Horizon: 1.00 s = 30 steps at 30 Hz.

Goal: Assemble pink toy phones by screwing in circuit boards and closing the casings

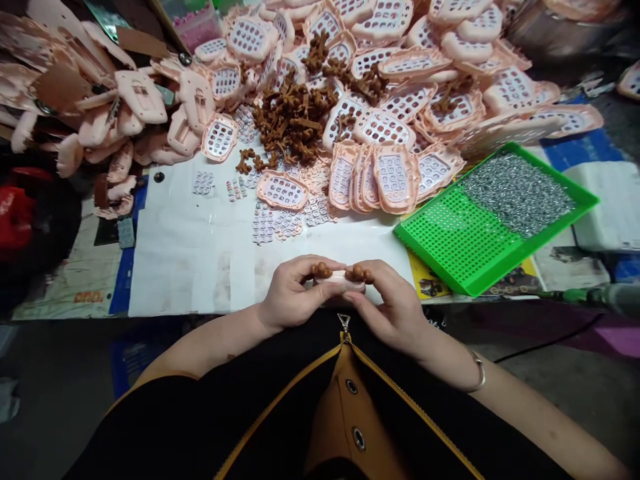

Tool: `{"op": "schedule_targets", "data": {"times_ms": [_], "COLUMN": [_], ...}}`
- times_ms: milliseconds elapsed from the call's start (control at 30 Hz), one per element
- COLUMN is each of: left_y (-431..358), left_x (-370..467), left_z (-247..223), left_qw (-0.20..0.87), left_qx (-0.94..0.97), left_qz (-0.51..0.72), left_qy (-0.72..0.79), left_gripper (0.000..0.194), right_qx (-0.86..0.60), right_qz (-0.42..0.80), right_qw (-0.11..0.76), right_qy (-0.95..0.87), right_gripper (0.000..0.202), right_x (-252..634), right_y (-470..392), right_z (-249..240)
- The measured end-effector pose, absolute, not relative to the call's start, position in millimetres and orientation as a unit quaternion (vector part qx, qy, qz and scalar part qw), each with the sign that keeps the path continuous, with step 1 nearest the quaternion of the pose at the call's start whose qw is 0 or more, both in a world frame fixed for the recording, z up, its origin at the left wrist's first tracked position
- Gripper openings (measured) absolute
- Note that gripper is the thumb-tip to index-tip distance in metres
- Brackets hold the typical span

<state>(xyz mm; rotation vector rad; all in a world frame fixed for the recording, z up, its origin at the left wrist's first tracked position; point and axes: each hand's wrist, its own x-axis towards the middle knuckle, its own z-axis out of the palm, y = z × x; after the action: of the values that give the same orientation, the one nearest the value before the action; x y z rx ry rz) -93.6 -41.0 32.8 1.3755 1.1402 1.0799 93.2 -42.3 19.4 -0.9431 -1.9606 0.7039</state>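
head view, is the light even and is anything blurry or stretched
Head view: uneven light, white sheet bright, floor dark; head view: left hand and right hand fairly sharp, like the pink piece they hold, upper-left pink shells softer and stretched.

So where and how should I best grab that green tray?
Take the green tray by the raised rims of its two long sides, one hand each, reaching from the near end. Grip beyond the middle: the small metal pieces are heaped toward the far end, so the weight probably sits there.
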Motion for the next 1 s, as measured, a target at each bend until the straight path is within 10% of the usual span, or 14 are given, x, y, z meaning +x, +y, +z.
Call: {"op": "schedule_targets", "data": {"times_ms": [733, 1000], "left_y": [-42, -37], "left_x": [-76, -76], "left_z": [28, 17], "left_qw": [0.266, 0.285], "left_qx": [0.799, 0.808], "left_qz": [0.391, 0.290], "left_qy": [0.372, 0.427], "left_gripper": [0.021, 0.046], "right_qx": [-0.407, -0.443], "right_qz": [0.410, 0.482], "right_qw": [0.481, 0.506], "right_qy": [-0.659, -0.561], "right_gripper": [0.022, 0.025], "right_x": [122, 127], "right_y": [-60, -60], "right_z": [-9, -39]}}
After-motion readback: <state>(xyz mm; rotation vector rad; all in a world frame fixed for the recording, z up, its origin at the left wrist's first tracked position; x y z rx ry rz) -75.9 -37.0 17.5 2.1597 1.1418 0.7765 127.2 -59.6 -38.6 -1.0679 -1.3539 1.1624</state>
